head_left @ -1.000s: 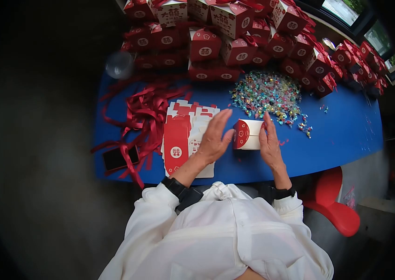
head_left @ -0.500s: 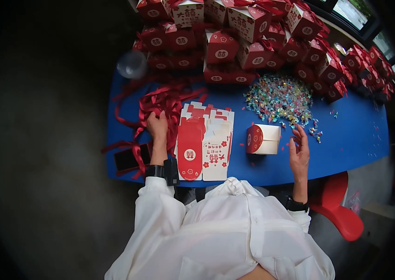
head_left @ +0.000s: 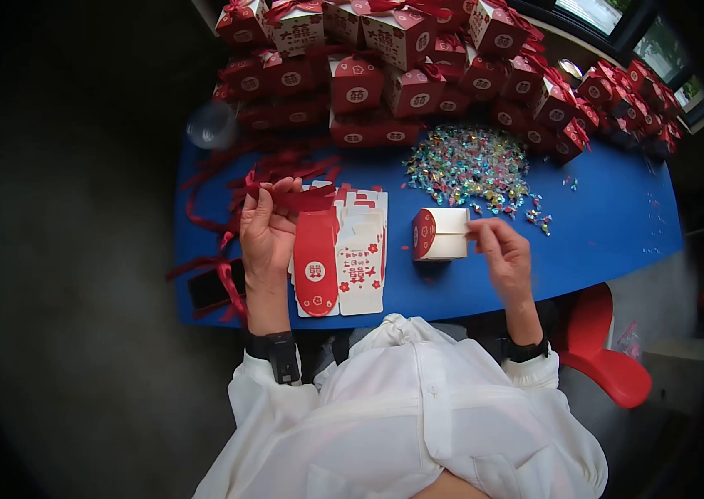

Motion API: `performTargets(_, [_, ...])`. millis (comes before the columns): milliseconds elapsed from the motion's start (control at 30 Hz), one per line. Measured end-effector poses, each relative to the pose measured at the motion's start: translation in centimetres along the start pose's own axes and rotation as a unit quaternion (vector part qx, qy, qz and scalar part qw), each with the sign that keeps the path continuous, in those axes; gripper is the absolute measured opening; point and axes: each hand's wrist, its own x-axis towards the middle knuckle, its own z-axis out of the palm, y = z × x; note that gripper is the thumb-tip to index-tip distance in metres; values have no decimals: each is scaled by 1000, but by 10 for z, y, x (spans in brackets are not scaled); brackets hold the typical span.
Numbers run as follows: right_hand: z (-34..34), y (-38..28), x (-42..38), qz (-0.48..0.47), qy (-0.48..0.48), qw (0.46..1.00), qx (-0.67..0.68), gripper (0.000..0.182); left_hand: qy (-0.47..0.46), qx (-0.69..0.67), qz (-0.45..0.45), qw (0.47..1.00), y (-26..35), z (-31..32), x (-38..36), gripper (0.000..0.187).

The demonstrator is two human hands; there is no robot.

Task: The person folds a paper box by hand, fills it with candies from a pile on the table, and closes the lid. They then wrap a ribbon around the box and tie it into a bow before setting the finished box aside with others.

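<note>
My left hand (head_left: 267, 224) is raised over the left part of the table, its fingers closed on a dark red ribbon (head_left: 306, 199) that stretches to the right across the flat box cards. The flat red and white cards (head_left: 360, 266) lie stacked beside it. A folded small box (head_left: 442, 234), red at its left end and white on top, stands right of the cards. At the right edge of this box is my right hand (head_left: 502, 254), thumb and forefinger together at its side; whether they grip the box is hard to see.
Finished red and white boxes (head_left: 357, 86) with ribbons are piled along the back of the blue table (head_left: 610, 224). Wrapped candies (head_left: 477, 170) lie heaped before them. At left are loose ribbons (head_left: 202, 200), a dark phone (head_left: 215, 285) and a clear cup (head_left: 212, 126). A red chair (head_left: 606, 366) stands at right.
My left hand has come up from the ribbon pile with a ribbon in it. My right hand has moved left and down to the side of the box. The whole view has shifted slightly.
</note>
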Motion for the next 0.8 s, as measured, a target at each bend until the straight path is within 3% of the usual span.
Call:
performTargets(33, [9,-10,2,40,-81,995,37,26,-13,-88,-28,996,-6,9,-5,13])
performTargets(133, [37,-22,8,126,-281,947,96,33,-83,-165,-83,979,-32,34,-19,14])
performTargets(167, [47,-19,10,129,-275,948,93,33,-92,-177,-104,974,-42,40,-23,15])
performTargets(233, [60,-10,13,267,-217,901,264,33,-100,-177,-124,971,-60,52,-28,15])
performTargets(267, [61,1,15,271,-212,901,264,33,-101,-170,-133,971,-69,54,-29,15])
performTargets(333, [57,16,20,286,-122,852,421,33,-110,-162,-139,971,-84,57,-30,16])
performTargets(633, [34,8,15,235,-50,915,323,33,-74,-140,-158,975,-96,51,-28,17])
performTargets(800, [27,14,18,204,-30,923,326,31,-24,-153,-181,971,-97,38,-23,19])
